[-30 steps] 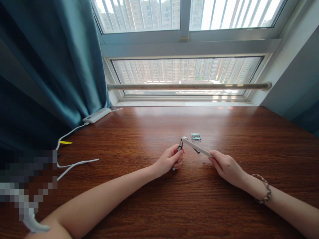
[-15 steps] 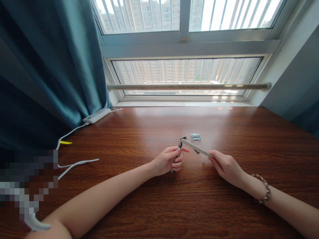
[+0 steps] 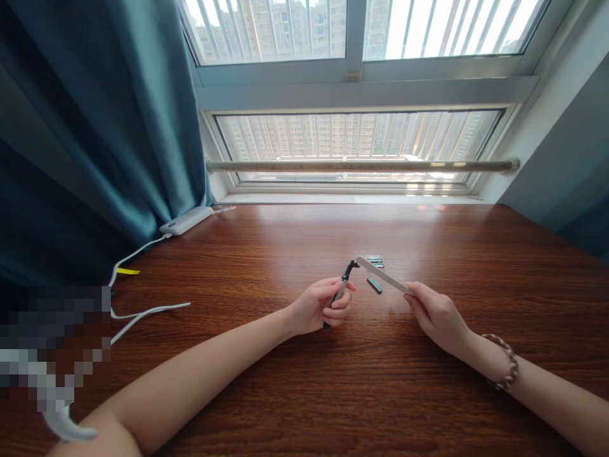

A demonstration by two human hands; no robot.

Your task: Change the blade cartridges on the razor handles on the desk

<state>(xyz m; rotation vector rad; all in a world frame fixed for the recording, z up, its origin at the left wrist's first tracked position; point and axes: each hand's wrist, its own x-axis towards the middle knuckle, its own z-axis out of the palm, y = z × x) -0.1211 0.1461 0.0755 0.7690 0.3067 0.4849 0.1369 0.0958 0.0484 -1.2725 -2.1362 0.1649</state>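
Note:
My left hand (image 3: 322, 310) is closed around a slim dark razor handle (image 3: 340, 289), whose head points up and to the right. My right hand (image 3: 436, 315) pinches the near end of a long flat white stick (image 3: 383, 275). The far tip of the stick meets the head of the handle above the wooden table (image 3: 304, 393). A small grey-green blade cartridge (image 3: 374, 285) lies on the table just under the stick, between my hands. Behind the stick lies a small pack of cartridges (image 3: 375, 258), partly hidden by it.
A white power bank (image 3: 186, 220) lies at the back left by the teal curtain (image 3: 95, 127), and its white cable (image 3: 147, 312) trails along the table's left side. A yellow tag (image 3: 125, 271) lies near the cable. A window and a rail (image 3: 361, 166) run behind the table.
Both hands have lifted a little and my right hand has shifted right, so the stick's tip sits higher. The cartridge under the stick now shows in full.

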